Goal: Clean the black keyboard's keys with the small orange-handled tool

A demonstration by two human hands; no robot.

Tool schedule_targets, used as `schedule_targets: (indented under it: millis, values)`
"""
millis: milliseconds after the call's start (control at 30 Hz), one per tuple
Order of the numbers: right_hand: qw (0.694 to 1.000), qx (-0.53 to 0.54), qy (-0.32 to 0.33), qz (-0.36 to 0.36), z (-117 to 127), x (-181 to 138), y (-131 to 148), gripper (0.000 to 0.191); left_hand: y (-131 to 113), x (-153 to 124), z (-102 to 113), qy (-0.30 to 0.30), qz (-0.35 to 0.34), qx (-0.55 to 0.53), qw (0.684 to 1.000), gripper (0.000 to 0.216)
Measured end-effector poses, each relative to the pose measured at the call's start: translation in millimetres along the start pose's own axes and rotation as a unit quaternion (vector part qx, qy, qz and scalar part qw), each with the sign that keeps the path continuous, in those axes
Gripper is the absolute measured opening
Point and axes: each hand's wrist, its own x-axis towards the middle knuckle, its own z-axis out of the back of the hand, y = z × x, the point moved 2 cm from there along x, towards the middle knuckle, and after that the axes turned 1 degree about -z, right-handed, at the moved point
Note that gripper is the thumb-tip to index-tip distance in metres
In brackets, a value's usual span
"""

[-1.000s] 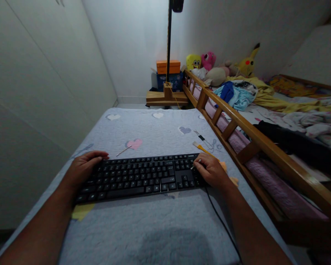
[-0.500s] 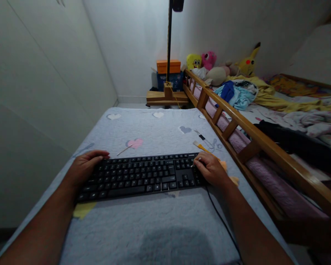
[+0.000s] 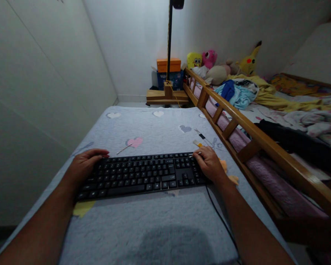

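Observation:
A black keyboard (image 3: pixel 143 176) lies flat across the cloth-covered surface, its cable running off toward the lower right. My left hand (image 3: pixel 86 165) grips its upper left corner, fingers along the far edge and the thumb by the keys. Over the number pad end, my right hand (image 3: pixel 209 163) pinches a thin white cotton swab (image 3: pixel 194 155), its tip close to the upper right keys. Another cotton swab (image 3: pixel 124 149) rests on the cloth behind the keyboard. A flat brush with a yellow handle (image 3: pixel 198 144) lies beyond my right hand and is partly covered by it.
Tweezers (image 3: pixel 202 136) with a black band lie at the far right of the cloth (image 3: pixel 154 228). Orange cloth-like pieces (image 3: pixel 233 179) sit beside my right wrist. A wooden bed rail (image 3: pixel 237 117) borders the right side. Boxes (image 3: pixel 168 65) and a wooden stand (image 3: pixel 167 96) are at the back.
My right hand has moved slightly away from me, taking the cotton swab from the middle of the number pad to the keyboard's upper right edge. My left hand stays in place.

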Motion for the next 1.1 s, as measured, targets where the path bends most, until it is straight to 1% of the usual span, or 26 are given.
schedule_targets:
  millis: [200, 467, 800, 900, 1100]
  values:
    - [0.999, -0.015, -0.016, -0.025, 6, 0, -8, 0.021, -2, -1, 0, 0.0, -0.011, 0.003, 1.0, 0.04]
    - [1.0, 0.025, -0.006, -0.006, 1, 1, -2, 0.02, -6, -3, -2, 0.001, -0.003, -0.007, 1.0, 0.041]
    - [1.0, -0.005, -0.012, -0.022, 10, 1, -9, 0.021, -3, -3, -2, -0.007, 0.007, -0.009, 1.0, 0.038]
    - [0.999, -0.011, -0.023, -0.027, 10, 1, -10, 0.021, -5, -4, -1, -0.007, 0.004, -0.002, 1.0, 0.037]
    - [0.999, -0.013, -0.029, -0.036, 14, 1, -13, 0.021, -6, -5, -1, -0.009, 0.003, -0.001, 1.0, 0.039]
